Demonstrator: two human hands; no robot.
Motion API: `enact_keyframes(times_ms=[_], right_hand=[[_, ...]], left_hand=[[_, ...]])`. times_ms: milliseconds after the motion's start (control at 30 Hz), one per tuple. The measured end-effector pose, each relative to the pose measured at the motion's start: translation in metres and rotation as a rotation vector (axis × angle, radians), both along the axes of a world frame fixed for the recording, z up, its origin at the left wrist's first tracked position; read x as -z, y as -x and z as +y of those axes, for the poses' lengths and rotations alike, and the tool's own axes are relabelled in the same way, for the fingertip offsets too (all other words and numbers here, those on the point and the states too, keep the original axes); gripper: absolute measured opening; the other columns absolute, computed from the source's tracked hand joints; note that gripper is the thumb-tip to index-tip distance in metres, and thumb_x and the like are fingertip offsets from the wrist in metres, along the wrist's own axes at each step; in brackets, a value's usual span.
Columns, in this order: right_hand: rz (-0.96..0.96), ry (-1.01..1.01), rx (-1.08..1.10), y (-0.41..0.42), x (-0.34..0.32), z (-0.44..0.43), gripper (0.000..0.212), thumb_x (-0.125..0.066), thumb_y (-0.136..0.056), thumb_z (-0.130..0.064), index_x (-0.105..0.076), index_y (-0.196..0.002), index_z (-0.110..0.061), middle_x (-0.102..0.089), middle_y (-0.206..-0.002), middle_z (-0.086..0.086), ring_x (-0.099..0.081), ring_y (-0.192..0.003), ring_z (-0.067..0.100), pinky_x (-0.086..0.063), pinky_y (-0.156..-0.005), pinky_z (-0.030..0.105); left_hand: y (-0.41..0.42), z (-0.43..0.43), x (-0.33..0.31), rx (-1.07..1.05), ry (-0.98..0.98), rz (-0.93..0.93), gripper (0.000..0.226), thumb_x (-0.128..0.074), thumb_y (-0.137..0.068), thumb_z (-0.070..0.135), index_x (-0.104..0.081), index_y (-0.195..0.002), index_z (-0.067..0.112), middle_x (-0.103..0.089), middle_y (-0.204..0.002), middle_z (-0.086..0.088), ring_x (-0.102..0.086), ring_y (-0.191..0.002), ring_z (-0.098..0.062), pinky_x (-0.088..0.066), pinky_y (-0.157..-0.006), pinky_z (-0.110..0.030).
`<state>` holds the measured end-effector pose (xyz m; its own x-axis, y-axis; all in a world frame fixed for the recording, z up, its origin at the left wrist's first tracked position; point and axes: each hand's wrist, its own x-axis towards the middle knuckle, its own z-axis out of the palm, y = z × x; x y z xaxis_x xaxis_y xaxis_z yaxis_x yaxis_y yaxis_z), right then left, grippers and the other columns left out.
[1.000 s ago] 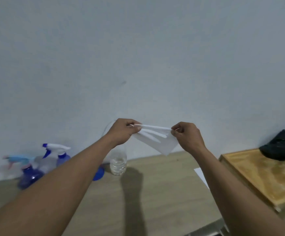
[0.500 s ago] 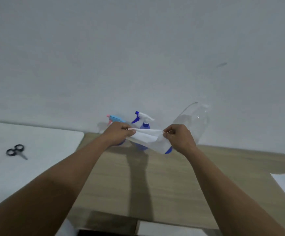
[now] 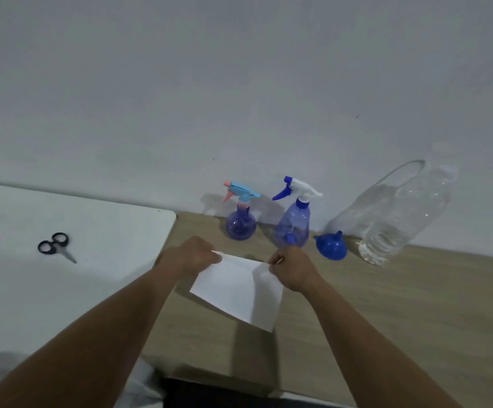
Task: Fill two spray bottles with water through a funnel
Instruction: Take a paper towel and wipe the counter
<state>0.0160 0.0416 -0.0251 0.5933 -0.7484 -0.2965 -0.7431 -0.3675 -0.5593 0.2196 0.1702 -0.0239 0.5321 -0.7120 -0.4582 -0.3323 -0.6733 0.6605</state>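
Observation:
Two spray bottles stand against the wall: a round purple one with a light-blue and pink trigger (image 3: pixel 241 222) and a taller blue one with a white and blue trigger (image 3: pixel 293 223). A blue funnel (image 3: pixel 331 245) lies on its side to their right. Further right stands a large clear water bottle (image 3: pixel 395 219), water low in it. My left hand (image 3: pixel 192 256) and my right hand (image 3: pixel 291 267) each pinch a top corner of a white sheet of paper (image 3: pixel 239 291), held in front of the bottles.
The bottles rest on a wooden table (image 3: pixel 386 304). To its left is a white surface (image 3: pixel 62 290) with small black-handled scissors (image 3: pixel 55 246) on it. A plain grey wall rises behind.
The view has swung left and downward, so the bottles, funnel and water bottle now sit right of centre. My hands have lowered with the paper, which now hangs flat and unfolded.

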Motion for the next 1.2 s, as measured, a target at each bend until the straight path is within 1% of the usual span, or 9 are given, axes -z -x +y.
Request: enact_keyframes(times_ms=[100, 167, 333, 400, 467, 533, 633, 833, 1200], right_hand=[[0.002, 0.060, 0.074, -0.019, 0.030, 0.001, 0.015, -0.060, -0.092, -0.014, -0.071, -0.102, -0.019, -0.071, -0.102, 0.003, -0.067, -0.096, 0.022, -0.053, -0.081, 0.032], [-0.015, 0.182, 0.098, -0.030, 0.047, 0.004, 0.022, -0.060, -0.095, -0.019, -0.065, -0.117, -0.020, -0.068, -0.117, 0.005, -0.064, -0.108, 0.026, -0.052, -0.086, 0.035], [-0.100, 0.417, 0.027, -0.048, 0.077, 0.036, 0.045, -0.068, -0.083, -0.010, -0.059, -0.127, -0.014, -0.060, -0.127, 0.010, -0.056, -0.119, 0.030, -0.049, -0.098, 0.041], [-0.084, 0.411, -0.026, -0.054, 0.087, 0.047, 0.050, -0.063, -0.084, -0.004, -0.056, -0.134, -0.004, -0.056, -0.135, 0.018, -0.053, -0.128, 0.034, -0.045, -0.106, 0.042], [-0.005, 0.327, -0.062, -0.061, 0.095, 0.053, 0.052, -0.046, -0.099, -0.011, -0.039, -0.150, -0.004, -0.037, -0.157, 0.019, -0.031, -0.148, 0.030, -0.024, -0.122, 0.041], [0.098, 0.319, -0.106, -0.064, 0.103, 0.056, 0.055, -0.030, -0.107, -0.020, -0.017, -0.160, -0.007, -0.013, -0.168, 0.016, -0.007, -0.156, 0.026, -0.003, -0.126, 0.040], [0.157, 0.380, -0.186, -0.059, 0.107, 0.059, 0.060, -0.018, -0.110, -0.032, 0.002, -0.161, -0.007, 0.002, -0.168, 0.019, 0.006, -0.156, 0.029, 0.005, -0.125, 0.042], [0.160, 0.394, -0.238, -0.030, 0.106, 0.048, 0.066, -0.017, -0.109, -0.045, 0.005, -0.161, -0.011, 0.006, -0.168, 0.018, 0.006, -0.156, 0.029, 0.004, -0.125, 0.043], [0.184, 0.361, -0.271, 0.077, 0.098, -0.016, 0.070, -0.022, -0.108, -0.050, 0.002, -0.162, -0.013, 0.006, -0.169, 0.014, 0.008, -0.156, 0.025, 0.008, -0.123, 0.038]], left_hand=[[-0.009, -0.008, 0.031, -0.017, -0.079, -0.186, 0.039, -0.065, -0.090, 0.042, -0.067, -0.123, 0.020, -0.066, -0.128, -0.005, -0.062, -0.118, -0.026, -0.048, -0.101, -0.034], [-0.011, -0.012, 0.045, -0.030, -0.038, -0.400, 0.038, -0.058, -0.093, 0.043, -0.062, -0.128, 0.029, -0.064, -0.132, -0.001, -0.061, -0.119, -0.026, -0.047, -0.104, -0.038], [0.000, -0.009, 0.080, 0.205, 0.256, -0.829, 0.044, -0.062, -0.096, 0.017, -0.057, -0.138, 0.011, -0.062, -0.137, -0.013, -0.059, -0.124, -0.032, -0.044, -0.107, -0.044], [-0.004, -0.003, 0.089, 0.453, 0.243, -0.839, 0.046, -0.053, -0.102, 0.021, -0.048, -0.147, 0.012, -0.048, -0.152, -0.013, -0.047, -0.139, -0.030, -0.034, -0.116, -0.044], [-0.015, 0.004, 0.099, 0.659, 0.092, -0.809, 0.053, -0.030, -0.109, 0.033, -0.025, -0.158, 0.017, -0.020, -0.166, -0.004, -0.020, -0.154, -0.021, -0.014, -0.124, -0.042], [-0.024, 0.010, 0.107, 0.735, -0.002, -0.807, 0.058, -0.009, -0.107, 0.042, -0.005, -0.161, 0.020, -0.004, -0.168, 0.000, -0.002, -0.156, -0.016, -0.002, -0.125, -0.042], [-0.024, 0.011, 0.114, 0.741, -0.058, -0.809, 0.065, 0.010, -0.098, 0.053, 0.014, -0.155, 0.023, 0.007, -0.168, 0.002, 0.009, -0.155, -0.015, 0.006, -0.124, -0.044], [0.001, 0.005, 0.107, 0.717, -0.117, -0.864, 0.078, 0.014, -0.093, 0.055, 0.003, -0.159, 0.016, 0.000, -0.169, -0.006, 0.002, -0.156, -0.025, -0.007, -0.121, -0.060], [0.103, -0.057, 0.108, 0.744, -0.119, -0.791, 0.079, 0.014, -0.092, 0.063, 0.018, -0.156, 0.017, 0.017, -0.167, -0.003, 0.017, -0.154, -0.026, 0.008, -0.119, -0.063]])
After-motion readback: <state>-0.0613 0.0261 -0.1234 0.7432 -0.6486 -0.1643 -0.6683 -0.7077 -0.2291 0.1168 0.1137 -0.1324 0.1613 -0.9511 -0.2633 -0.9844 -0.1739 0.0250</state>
